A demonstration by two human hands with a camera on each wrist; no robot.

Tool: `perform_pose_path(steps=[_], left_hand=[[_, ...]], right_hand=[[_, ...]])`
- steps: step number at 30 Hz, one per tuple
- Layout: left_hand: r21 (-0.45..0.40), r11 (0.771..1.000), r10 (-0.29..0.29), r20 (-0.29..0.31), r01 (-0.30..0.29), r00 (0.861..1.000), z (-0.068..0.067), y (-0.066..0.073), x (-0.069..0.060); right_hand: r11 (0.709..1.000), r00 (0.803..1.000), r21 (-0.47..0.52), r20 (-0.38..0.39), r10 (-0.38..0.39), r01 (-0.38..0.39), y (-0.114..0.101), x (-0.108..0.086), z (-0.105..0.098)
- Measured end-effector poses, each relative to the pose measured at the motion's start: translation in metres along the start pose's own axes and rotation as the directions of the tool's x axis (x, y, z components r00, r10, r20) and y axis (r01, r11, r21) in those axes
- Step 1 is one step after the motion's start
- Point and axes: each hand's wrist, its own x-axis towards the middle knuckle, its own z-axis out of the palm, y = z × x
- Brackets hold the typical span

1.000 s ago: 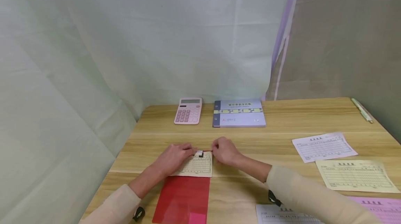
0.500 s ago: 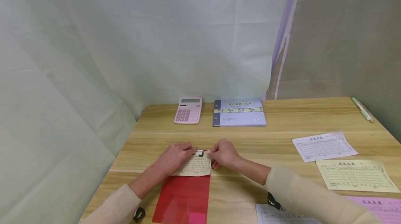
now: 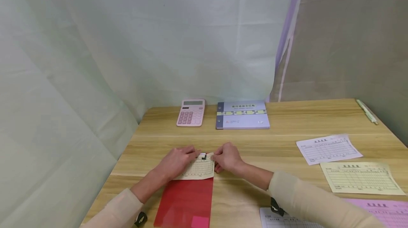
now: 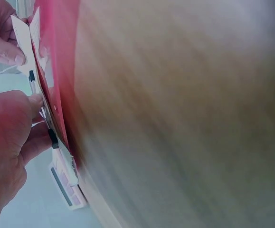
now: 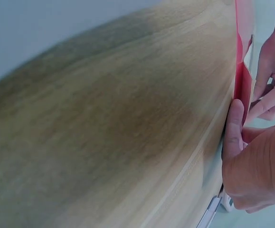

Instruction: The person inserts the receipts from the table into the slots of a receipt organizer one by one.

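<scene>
A red clip folder (image 3: 188, 198) lies on the table, with a cream printed form slip (image 3: 200, 169) across its top. A metal clip with black tips (image 3: 204, 157) sits over the slip's upper edge. My left hand (image 3: 176, 162) holds the clip; in the left wrist view the same left hand (image 4: 6, 137) has its fingers around the clip's wire. My right hand (image 3: 227, 157) pinches the slip's upper right corner. In the right wrist view, fingers of the right hand (image 5: 256, 166) lie by the red folder's edge (image 5: 241, 76). The clip's left part is hidden.
Behind the hands lie a pink calculator (image 3: 191, 112) and a blue-purple ledger book (image 3: 243, 115). To the right are a white form (image 3: 329, 149), a yellow form (image 3: 361, 178), a pink form (image 3: 379, 208) and another white form (image 3: 271, 217). A pen (image 3: 367, 112) lies at the far right.
My right hand has moved slightly left, from the folder's top right corner onto the slip's corner, which is now lifted a little. My left hand stays at the clip.
</scene>
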Motion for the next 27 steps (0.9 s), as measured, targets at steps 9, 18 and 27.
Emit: perform_pose_path(steps=[9, 18, 27], left_hand=[[-0.004, 1.0, -0.022, 0.028, 0.022, 0.999, -0.002, 0.001, 0.0], [-0.018, 1.0, -0.025, 0.003, 0.025, 1.0, -0.001, 0.001, 0.0], [-0.054, 0.997, -0.055, 0.001, 0.055, 0.999, 0.0, 0.0, 0.001]], right_hand=[[0.999, 0.999, -0.037, -0.019, -0.035, 0.035, 0.0, 0.0, 0.001], [0.998, 0.999, -0.056, -0.005, -0.032, 0.032, -0.002, -0.001, 0.001], [0.985, 0.996, -0.16, 0.077, -0.054, 0.066, -0.007, 0.0, -0.011]])
